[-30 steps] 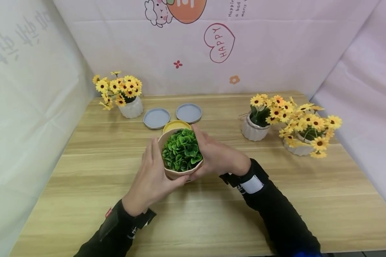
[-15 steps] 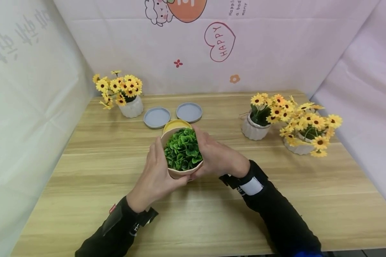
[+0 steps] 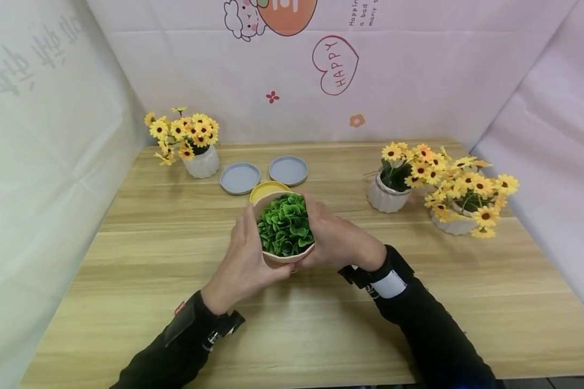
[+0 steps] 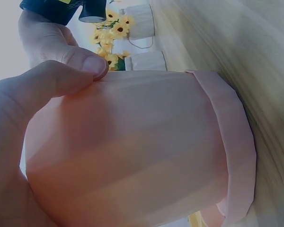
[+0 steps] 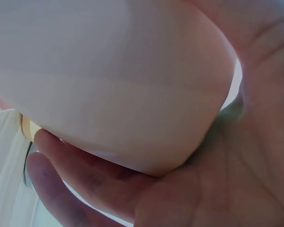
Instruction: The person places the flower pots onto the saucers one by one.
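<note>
Both grips clamp the pink faceted pot of green leafy plant (image 3: 285, 227): my left hand (image 3: 243, 265) on its left wall, my right hand (image 3: 337, 243) on its right. Pot sits betw. my palms, off the wooden desk (image 3: 126, 281) I judge. Yellow round saucer (image 3: 267, 190) lies just beyond, partly hidden. Est. status: pot grasped, not yet set down.

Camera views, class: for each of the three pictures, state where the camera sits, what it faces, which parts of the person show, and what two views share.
Head: worn high, looking down at the wooden table; shows left hand, right hand, dark sleeves.
Left wrist: beside the pink pot, facing its wall; shows thumb and palm.
Right wrist: under the pot, close up; shows palm and fingers.
Shared: head and left wrist both show the white flower pots.
</note>
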{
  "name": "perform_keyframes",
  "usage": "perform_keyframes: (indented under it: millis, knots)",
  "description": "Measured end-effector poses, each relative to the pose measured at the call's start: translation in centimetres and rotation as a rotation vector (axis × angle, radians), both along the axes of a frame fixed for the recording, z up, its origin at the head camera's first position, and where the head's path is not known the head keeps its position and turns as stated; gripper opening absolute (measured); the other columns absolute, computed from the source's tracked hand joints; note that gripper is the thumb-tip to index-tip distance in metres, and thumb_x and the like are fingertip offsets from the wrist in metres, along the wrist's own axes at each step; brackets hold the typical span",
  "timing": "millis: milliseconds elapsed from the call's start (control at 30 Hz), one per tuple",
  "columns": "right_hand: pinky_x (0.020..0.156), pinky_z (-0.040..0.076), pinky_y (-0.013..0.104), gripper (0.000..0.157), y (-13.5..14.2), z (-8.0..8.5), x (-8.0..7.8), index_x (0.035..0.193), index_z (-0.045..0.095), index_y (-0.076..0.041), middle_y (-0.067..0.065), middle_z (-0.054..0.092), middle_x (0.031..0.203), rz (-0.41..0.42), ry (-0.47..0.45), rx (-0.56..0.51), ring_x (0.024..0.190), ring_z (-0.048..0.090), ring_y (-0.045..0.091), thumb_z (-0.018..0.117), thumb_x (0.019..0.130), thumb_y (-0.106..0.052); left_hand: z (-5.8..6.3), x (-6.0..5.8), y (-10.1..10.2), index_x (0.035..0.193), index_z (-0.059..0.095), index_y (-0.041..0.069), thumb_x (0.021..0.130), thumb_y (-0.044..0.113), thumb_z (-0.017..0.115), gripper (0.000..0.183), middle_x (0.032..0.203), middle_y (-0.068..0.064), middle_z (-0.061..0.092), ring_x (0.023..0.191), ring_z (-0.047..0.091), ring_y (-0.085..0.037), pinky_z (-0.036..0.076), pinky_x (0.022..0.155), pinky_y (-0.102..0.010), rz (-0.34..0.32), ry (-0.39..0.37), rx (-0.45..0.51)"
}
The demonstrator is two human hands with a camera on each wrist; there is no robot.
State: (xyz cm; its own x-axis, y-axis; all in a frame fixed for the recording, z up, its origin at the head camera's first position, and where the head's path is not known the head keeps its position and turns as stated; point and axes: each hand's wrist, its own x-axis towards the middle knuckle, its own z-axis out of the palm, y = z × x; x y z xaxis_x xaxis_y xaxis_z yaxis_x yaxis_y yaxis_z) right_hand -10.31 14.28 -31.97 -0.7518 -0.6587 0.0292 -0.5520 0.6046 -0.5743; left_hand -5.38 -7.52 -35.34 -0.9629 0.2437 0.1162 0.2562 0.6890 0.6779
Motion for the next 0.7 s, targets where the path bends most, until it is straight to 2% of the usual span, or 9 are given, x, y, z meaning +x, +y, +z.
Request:
perform_keyframes:
  millis: [233, 367, 500, 700]
  knots:
    - [0.125, 0.039, 0.051, 0.135, 0.9, 0.0, 0.2, 0.161, 0.015, 0.004, 0.022, 0.042, 0.156, -0.008, 0.008, -0.032, 0.147, 0.043, 0.034, 0.104, 0.064, -0.027, 0.1, -0.3, 0.8, 0.166, 0.004, 0.005, 0.069, 0.038, 0.096, 0.137, 0.156, -0.023, 0.035, 0.143, 0.04, -0.036, 0.042, 0.12, -0.057, -0.036, -0.002, 0.015]
    - [0.124, 0.041, 0.052, 0.135, 1.7, -0.2, 0.6, 0.161, 0.015, 0.004, 0.023, 0.041, 0.156, -0.036, 0.02, -0.029, 0.147, 0.043, 0.035, 0.104, 0.064, -0.027, 0.0, -0.6, 1.5, 0.166, 0.007, 0.008, 0.069, 0.037, 0.095, 0.134, 0.156, -0.021, 0.035, 0.144, 0.04, -0.035, 0.043, 0.12, -0.056, -0.063, -0.001, 0.028]
    - [0.122, 0.043, 0.054, 0.133, 2.4, -0.3, 0.9, 0.16, 0.015, 0.003, 0.025, 0.04, 0.156, -0.076, 0.008, -0.022, 0.146, 0.044, 0.037, 0.103, 0.066, -0.025, 0.0, -0.9, 2.0, 0.167, 0.006, 0.007, 0.07, 0.039, 0.096, 0.136, 0.159, -0.022, 0.032, 0.146, 0.038, -0.037, 0.041, 0.122, -0.056, -0.088, -0.017, 0.029]
    - [0.121, 0.044, 0.054, 0.131, 3.2, -0.4, 1.2, 0.159, 0.018, 0.007, 0.023, 0.045, 0.153, -0.094, 0.025, -0.052, 0.143, 0.048, 0.036, 0.102, 0.063, -0.018, 0.1, -1.6, 2.9, 0.168, 0.0, 0.005, 0.072, 0.04, 0.095, 0.14, 0.163, -0.023, 0.027, 0.151, 0.033, -0.036, 0.037, 0.126, -0.054, -0.125, -0.052, 0.013]
